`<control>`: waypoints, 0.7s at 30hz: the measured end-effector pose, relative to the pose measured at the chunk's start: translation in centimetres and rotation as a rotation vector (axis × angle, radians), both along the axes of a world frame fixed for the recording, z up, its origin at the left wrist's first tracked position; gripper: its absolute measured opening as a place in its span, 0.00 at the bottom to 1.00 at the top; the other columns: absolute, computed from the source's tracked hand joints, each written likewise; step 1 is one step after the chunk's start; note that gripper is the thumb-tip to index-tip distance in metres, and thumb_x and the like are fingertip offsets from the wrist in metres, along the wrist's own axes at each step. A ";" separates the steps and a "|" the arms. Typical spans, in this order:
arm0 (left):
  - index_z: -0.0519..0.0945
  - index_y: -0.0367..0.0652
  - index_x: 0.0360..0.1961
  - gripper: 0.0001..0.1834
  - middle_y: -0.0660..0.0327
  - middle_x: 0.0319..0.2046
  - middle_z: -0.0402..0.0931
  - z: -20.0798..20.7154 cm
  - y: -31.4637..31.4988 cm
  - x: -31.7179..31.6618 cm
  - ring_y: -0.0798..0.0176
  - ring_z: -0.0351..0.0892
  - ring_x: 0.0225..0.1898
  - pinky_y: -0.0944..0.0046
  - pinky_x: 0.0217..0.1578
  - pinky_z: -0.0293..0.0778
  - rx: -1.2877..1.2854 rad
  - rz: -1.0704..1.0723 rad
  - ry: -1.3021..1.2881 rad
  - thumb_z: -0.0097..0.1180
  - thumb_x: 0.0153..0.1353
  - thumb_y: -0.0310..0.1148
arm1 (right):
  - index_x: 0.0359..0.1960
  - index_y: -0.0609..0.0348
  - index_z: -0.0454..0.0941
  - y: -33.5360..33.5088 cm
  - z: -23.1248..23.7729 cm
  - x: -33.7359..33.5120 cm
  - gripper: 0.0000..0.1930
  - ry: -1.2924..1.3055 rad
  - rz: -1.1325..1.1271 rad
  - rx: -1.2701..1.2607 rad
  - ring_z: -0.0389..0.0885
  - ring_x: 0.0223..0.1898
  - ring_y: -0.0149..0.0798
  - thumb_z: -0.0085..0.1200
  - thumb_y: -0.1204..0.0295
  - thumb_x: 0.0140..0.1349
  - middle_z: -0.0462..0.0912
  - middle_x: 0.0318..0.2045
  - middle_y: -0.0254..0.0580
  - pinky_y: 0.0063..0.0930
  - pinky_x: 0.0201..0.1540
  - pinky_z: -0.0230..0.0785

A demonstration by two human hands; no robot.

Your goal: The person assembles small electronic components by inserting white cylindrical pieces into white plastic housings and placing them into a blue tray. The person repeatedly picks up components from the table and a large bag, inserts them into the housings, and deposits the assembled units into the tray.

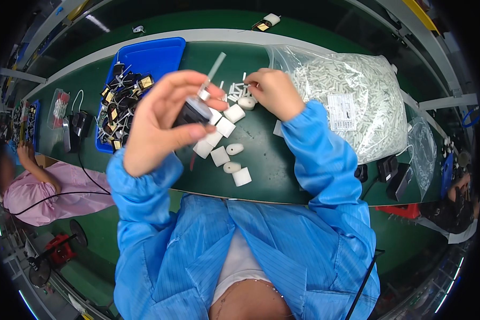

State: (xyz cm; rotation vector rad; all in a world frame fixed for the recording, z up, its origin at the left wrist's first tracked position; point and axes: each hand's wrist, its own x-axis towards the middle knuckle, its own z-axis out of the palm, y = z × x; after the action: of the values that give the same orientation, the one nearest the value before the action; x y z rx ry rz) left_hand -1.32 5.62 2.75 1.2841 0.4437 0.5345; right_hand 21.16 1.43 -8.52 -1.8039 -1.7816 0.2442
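My left hand (168, 114) is raised over the table, its fingers curled round a small black part with a clear cap (194, 111). A thin translucent tube (215, 68) sticks up from that part, past my fingertips. My right hand (276, 92) reaches down with its fingers pinched at a little pile of short white tubes (234, 89); what lies between the fingertips is too small to make out. Below both hands, several white blocks (241, 177) and off-white rounded pieces with a hole (234, 149) lie scattered on the green table (272, 170).
To the left stands a blue tray (162, 50) heaped with black parts (124, 101) bearing stems. A big clear bag of short white tubes (352, 80) fills the right side. Dark boxes with cables (79, 125) stand beyond the tray. A co-worker in pink (58, 186) sits at left.
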 end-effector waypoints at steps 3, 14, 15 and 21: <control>0.65 0.34 0.53 0.33 0.53 0.48 0.69 -1.6 -1.7 1.4 0.56 0.70 0.53 0.68 0.41 0.75 0.038 0.003 -0.092 0.63 0.42 0.24 | 0.30 0.60 0.80 -3.3 3.9 0.3 0.07 0.309 -0.033 0.033 0.80 0.29 0.38 0.56 0.78 0.48 0.80 0.29 0.43 0.25 0.33 0.72; 0.67 0.27 0.52 0.30 0.41 0.41 0.74 -4.8 -2.7 2.6 0.61 0.80 0.27 0.73 0.22 0.75 -0.248 -0.195 -0.116 0.46 0.58 0.44 | 0.36 0.69 0.75 -9.2 7.5 -0.8 0.09 1.293 -0.033 0.420 0.80 0.35 0.33 0.55 0.84 0.52 0.80 0.33 0.46 0.18 0.33 0.72; 0.68 0.27 0.52 0.30 0.41 0.41 0.74 -4.9 -2.6 2.6 0.61 0.80 0.26 0.73 0.21 0.75 -0.270 -0.206 -0.124 0.46 0.58 0.44 | 0.36 0.69 0.75 -9.0 7.6 -0.8 0.09 1.288 -0.030 0.441 0.80 0.35 0.33 0.55 0.85 0.51 0.80 0.33 0.47 0.18 0.33 0.72; 0.68 0.24 0.49 0.29 0.40 0.38 0.75 -5.1 -2.3 2.5 0.63 0.79 0.23 0.74 0.20 0.75 -0.319 -0.226 -0.168 0.46 0.57 0.43 | 0.35 0.69 0.76 -8.9 7.5 -0.7 0.08 1.276 0.004 0.389 0.80 0.35 0.34 0.55 0.85 0.51 0.80 0.34 0.47 0.18 0.33 0.73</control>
State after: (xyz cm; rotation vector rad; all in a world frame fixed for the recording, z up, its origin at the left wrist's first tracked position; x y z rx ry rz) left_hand 1.17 3.32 -2.35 0.9587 0.2279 0.3600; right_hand 20.48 -7.48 -1.01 -0.9272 -0.8094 0.7713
